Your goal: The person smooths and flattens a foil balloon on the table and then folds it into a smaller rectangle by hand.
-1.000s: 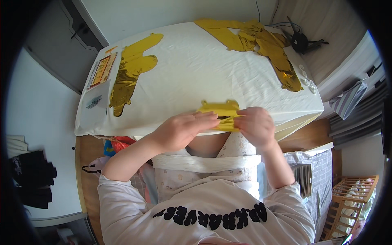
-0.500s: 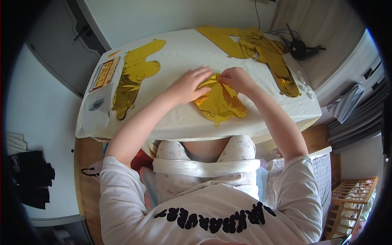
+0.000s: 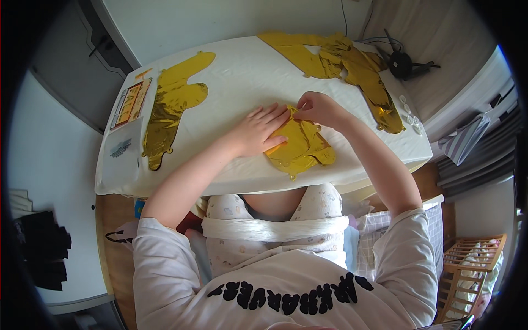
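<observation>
A flat gold foil balloon [image 3: 301, 144] lies on the white-covered table in front of me, creased near its far end, with small tabs along its near edge. Fingers stretched, my left hand [image 3: 257, 132] lies flat over the balloon's left edge and the cloth beside it. At the balloon's far end my right hand [image 3: 322, 110] is closed in a pinch on the gathered foil. The exact bit between thumb and finger is partly hidden by the fingers.
Another flat gold balloon [image 3: 175, 104] lies at the left, and more gold foil [image 3: 352, 60] spreads over the far right. A printed card [image 3: 131, 103] and a clear plastic sleeve [image 3: 121, 159] rest at the left edge. White rings [image 3: 410, 118] and a black device [image 3: 400, 65] sit at the right.
My left hand has flattened, its fingers lying lower along the foil's edge. My right hand still pinches the far end. The whole view has shifted slightly.
</observation>
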Demonstrator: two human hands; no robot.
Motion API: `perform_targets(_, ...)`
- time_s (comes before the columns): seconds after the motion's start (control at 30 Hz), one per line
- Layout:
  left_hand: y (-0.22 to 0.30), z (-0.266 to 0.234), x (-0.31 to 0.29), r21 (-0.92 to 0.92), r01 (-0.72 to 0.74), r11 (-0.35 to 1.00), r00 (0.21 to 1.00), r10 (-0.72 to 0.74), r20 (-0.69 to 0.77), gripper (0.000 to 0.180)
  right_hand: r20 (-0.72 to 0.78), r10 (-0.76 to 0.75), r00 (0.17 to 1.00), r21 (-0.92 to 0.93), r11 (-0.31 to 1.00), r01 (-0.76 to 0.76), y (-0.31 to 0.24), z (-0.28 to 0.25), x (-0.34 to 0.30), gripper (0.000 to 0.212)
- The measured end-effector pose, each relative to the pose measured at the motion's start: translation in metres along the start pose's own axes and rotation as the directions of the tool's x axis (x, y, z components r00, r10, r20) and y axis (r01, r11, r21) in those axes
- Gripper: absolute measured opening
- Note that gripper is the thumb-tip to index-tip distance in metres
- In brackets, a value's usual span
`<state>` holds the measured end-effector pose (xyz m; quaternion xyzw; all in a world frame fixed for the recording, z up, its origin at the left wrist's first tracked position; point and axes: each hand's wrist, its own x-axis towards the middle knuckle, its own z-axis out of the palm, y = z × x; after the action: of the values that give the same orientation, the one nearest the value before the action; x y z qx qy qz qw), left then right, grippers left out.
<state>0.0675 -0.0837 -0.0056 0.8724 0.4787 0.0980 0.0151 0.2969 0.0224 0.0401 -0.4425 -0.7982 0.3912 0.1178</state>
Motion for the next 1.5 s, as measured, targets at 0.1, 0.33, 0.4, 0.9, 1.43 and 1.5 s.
perform_targets(0.1, -0.001, 0.001, 0.0, -0.018, 0.011, 1.0, 1.0, -0.011, 0.003, 0.077, 0.075, 0.067, 0.995, 0.053, 0.996, -0.071, -0.005, -0.006, 0.002, 0.036)
perform_targets(0.33, -0.003, 0.002, -0.002, -0.045, 0.029, 0.999, 1.0, -0.028, 0.012, 0.081, 0.101, 0.111, 0.989, 0.019, 0.993, -0.113, -0.024, -0.011, -0.004, 0.037)
perform_targets(0.4, -0.002, 0.0, -0.001, -0.045, 0.024, 0.999, 1.0, -0.023, 0.021, 0.082, 0.09, 0.098, 0.991, 0.005, 0.995, -0.099, -0.019, -0.01, -0.002, 0.038)
perform_targets(0.9, -0.001, 0.0, 0.0, -0.017, -0.004, 1.0, 1.0, 0.004, 0.023, 0.088, 0.101, 0.095, 0.99, 0.274, 0.954, -0.119, -0.006, -0.004, 0.013, 0.035)
perform_targets(1.43, -0.007, -0.005, 0.005, -0.145, 0.04, 0.989, 0.999, -0.038, 0.018, 0.083, 0.138, 0.055, 0.989, 0.25, 0.964, -0.088, 0.0, -0.004, 0.017, 0.035)
perform_targets(1.5, -0.013, -0.015, 0.013, -0.578, 0.112, 0.809, 0.994, -0.083, 0.075, 0.075, 0.142, 0.05, 0.989, 0.272, 0.958, -0.088, -0.001, -0.004, 0.017, 0.035)
